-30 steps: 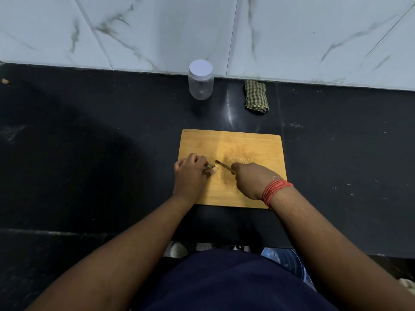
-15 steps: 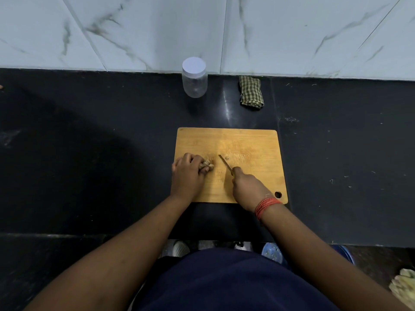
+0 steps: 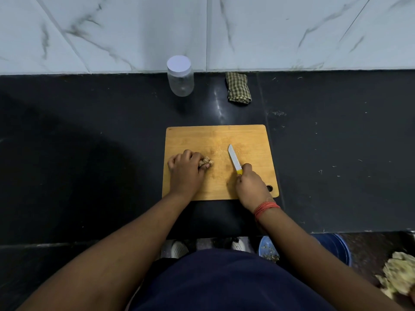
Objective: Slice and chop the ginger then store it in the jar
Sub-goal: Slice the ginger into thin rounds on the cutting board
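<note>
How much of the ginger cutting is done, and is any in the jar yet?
Hardly any looks done: no cut pieces show on the cutting board. In hand: the left hand holds the ginger on the board, and the right hand holds the knife apart from it. Left: slicing, chopping, then filling the jar, which looks empty with its lid on.
</note>
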